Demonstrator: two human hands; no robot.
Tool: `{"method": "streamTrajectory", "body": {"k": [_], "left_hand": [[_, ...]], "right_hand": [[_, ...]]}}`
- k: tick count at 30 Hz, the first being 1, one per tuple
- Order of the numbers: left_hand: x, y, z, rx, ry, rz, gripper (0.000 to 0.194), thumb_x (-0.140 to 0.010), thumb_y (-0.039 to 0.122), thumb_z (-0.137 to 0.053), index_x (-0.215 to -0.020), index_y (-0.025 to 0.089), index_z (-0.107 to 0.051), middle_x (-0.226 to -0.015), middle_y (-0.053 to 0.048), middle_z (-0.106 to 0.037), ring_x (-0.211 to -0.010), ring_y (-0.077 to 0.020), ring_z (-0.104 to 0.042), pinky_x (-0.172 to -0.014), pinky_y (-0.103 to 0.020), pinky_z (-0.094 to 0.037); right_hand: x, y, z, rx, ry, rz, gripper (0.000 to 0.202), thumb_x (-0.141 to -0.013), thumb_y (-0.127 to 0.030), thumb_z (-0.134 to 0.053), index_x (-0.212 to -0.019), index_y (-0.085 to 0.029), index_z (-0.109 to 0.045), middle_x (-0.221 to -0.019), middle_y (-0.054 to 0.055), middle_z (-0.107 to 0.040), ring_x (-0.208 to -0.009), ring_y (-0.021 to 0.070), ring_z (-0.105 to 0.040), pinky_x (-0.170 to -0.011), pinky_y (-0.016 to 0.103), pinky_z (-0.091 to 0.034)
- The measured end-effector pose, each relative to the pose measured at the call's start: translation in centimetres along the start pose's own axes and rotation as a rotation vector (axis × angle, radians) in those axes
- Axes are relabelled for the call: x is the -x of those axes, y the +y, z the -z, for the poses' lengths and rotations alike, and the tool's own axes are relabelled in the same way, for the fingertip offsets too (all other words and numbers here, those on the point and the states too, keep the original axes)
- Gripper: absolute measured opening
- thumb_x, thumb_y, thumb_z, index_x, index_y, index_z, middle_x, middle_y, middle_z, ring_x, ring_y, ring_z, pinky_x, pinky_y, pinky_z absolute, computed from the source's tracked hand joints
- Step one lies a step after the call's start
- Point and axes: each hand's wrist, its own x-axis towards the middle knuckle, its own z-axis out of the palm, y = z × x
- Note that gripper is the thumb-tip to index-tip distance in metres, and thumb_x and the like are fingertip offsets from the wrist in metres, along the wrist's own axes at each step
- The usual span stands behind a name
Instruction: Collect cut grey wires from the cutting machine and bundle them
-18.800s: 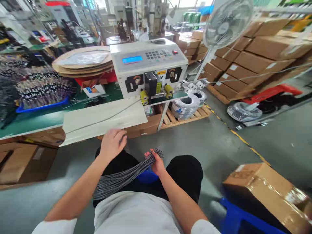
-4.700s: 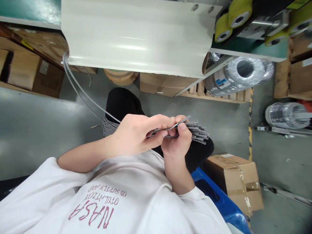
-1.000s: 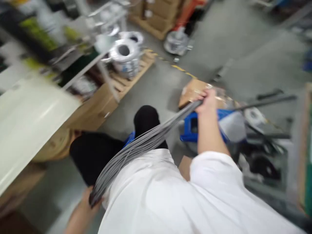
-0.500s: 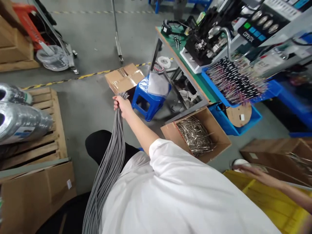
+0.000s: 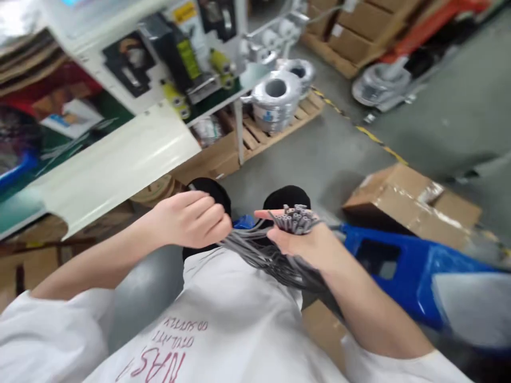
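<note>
Thin grey plastic-jacketed cable bundle (image 5: 271,263) looked bendy, slippery, best gripped near cut ends (image 5: 294,219), right hand (image 5: 309,247) curled there, left hand (image 5: 195,219) fisted round strands (image 5: 241,239).

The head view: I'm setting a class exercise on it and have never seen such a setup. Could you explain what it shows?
There is no robot here: a person works with bare hands, filmed by a camera worn on the head, looking forward and down. The right hand holds a bundle of grey cables, its cut ends showing. The left hand is closed and seems to grip some strands; how many is hidden. Beyond, a white machine with yellow rollers stands on a green table, and a pale sheet reaches out in front. Further right, wrapped coils sit on a wooden pallet. The background is blurred.
</note>
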Motion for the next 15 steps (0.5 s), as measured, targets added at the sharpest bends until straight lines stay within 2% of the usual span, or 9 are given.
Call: {"method": "streamTrajectory", "body": {"k": [2,4,6,8,9,11,13,15], "left_hand": [[0.6,-0.5,-0.9,-0.024,0.111,0.106,0.019,-0.09,0.021,-0.056,-0.071,0.022,-0.053,-0.06,0.004,-0.053,-0.058,-0.0111,-0.054,-0.057,-0.027,-0.043],[1.7,-0.3,-1.9,0.022,0.165,0.246,0.014,-0.091,0.021,-0.054,-0.078,0.023,-0.057,-0.064,0.003,-0.058,-0.062,-0.0116,-0.058,-0.062,-0.026,-0.047],[3.1,0.2,-2.6,0.182,0.149,0.373,0.01,-0.093,0.021,-0.051,-0.087,0.023,-0.06,-0.071,0.002,-0.064,-0.069,-0.0118,-0.062,-0.073,-0.028,-0.051],[4.4,0.8,-2.9,0.435,0.146,0.526,0.014,-0.093,0.021,-0.05,-0.087,0.024,-0.062,-0.076,0.002,-0.066,-0.081,-0.0127,-0.065,-0.094,-0.034,-0.051],[5.0,1.1,-3.0,0.568,0.179,0.618,0.015,-0.092,0.022,-0.051,-0.084,0.025,-0.063,-0.076,0.002,-0.067,-0.09,-0.014,-0.065,-0.105,-0.04,-0.045],[5.8,1.9,-2.9,0.764,0.299,0.81,0.016,-0.089,0.022,-0.056,-0.077,0.027,-0.064,-0.078,0.002,-0.068,-0.107,-0.0175,-0.063,-0.119,-0.05,-0.026],[6.6,3.0,-3.1,0.842,0.419,0.983,0.011,-0.087,0.024,-0.06,-0.079,0.028,-0.066,-0.091,0.001,-0.071,-0.124,-0.0217,-0.056,-0.122,-0.057,-0.009],[7.4,4.8,-3.6,0.869,0.533,1.152,0.009,-0.086,0.029,-0.064,-0.094,0.028,-0.068,-0.116,-0.003,-0.068,-0.138,-0.0269,-0.042,-0.12,-0.062,-0.002]], "right_hand": [[-2.8,0.8,-4.1,-0.144,-0.172,-0.106,0.048,-0.074,-0.038,-0.075,-0.12,-0.026,-0.067,-0.05,-0.007,-0.048,-0.042,0.0092,-0.037,-0.042,0.024,-0.029],[-4.7,1.8,-6.6,-0.191,-0.307,-0.17,0.051,-0.071,-0.038,-0.078,-0.119,-0.026,-0.065,-0.049,-0.008,-0.047,-0.041,0.009,-0.036,-0.043,0.024,-0.03],[-5.9,2.7,-8.0,-0.13,-0.384,-0.201,0.034,-0.069,-0.037,-0.08,-0.098,-0.023,-0.068,-0.048,-0.007,-0.048,-0.041,0.009,-0.037,-0.043,0.024,-0.03],[-6.6,3.2,-9.2,-0.056,-0.414,-0.232,0.024,-0.069,-0.038,-0.08,-0.071,-0.021,-0.063,-0.044,-0.006,-0.047,-0.04,0.0092,-0.036,-0.042,0.025,-0.03],[-6.8,3.4,-9.9,-0.037,-0.412,-0.249,0.029,-0.07,-0.038,-0.079,-0.062,-0.021,-0.057,-0.042,-0.006,-0.044,-0.039,0.0095,-0.036,-0.042,0.025,-0.03],[-7.0,3.5,-11.3,-0.044,-0.395,-0.292,0.036,-0.07,-0.039,-0.078,-0.054,-0.022,-0.05,-0.039,-0.006,-0.04,-0.037,0.01,-0.035,-0.041,0.027,-0.032],[-7.1,3.6,-12.5,-0.076,-0.362,-0.323,0.035,-0.068,-0.037,-0.078,-0.054,-0.023,-0.049,-0.038,-0.007,-0.037,-0.036,0.0103,-0.033,-0.04,0.027,-0.032],[-7.0,3.8,-13.4,-0.099,-0.311,-0.342,0.031,-0.064,-0.036,-0.079,-0.056,-0.024,-0.051,-0.038,-0.008,-0.035,-0.035,0.0102,-0.031,-0.038,0.027,-0.031]]}}
